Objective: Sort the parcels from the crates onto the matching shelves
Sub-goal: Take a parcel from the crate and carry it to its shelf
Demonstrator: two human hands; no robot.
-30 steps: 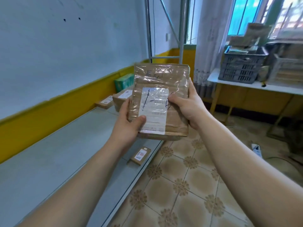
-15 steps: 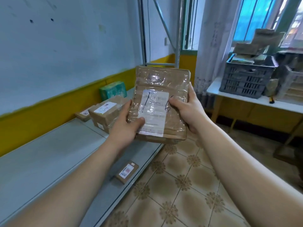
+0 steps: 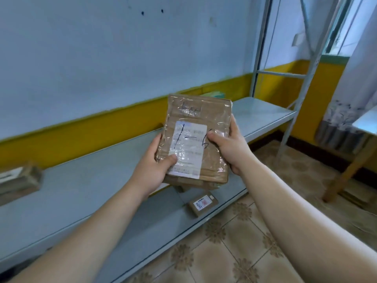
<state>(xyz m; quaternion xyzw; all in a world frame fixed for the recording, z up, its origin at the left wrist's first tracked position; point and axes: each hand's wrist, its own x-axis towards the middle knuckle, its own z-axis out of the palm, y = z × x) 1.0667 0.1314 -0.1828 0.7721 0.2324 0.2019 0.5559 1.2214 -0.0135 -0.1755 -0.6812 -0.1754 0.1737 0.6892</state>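
Observation:
A flat brown parcel (image 3: 199, 119) wrapped in clear tape, with a white label marked "1-6" in pen, is held upright over the grey metal shelf (image 3: 85, 193). My left hand (image 3: 152, 167) grips its lower left corner, thumb on the label. My right hand (image 3: 231, 148) grips its right edge, thumb on the front. A small brown parcel (image 3: 203, 203) with a label lies on the shelf near the front edge, just below the held one. Another brown parcel (image 3: 18, 180) sits at the far left of the shelf, blurred.
The shelf runs along a white and yellow wall (image 3: 102, 58). Grey shelf uprights (image 3: 299, 82) stand at its right end. A corner of a white table (image 3: 365, 123) on wooden legs is at the right, beside a curtain (image 3: 355, 78). A tiled floor (image 3: 244, 242) lies below.
The view has swung left along the shelf; the crates on the table have left the frame. The parcel stays in both hands, now over the small parcel on the shelf.

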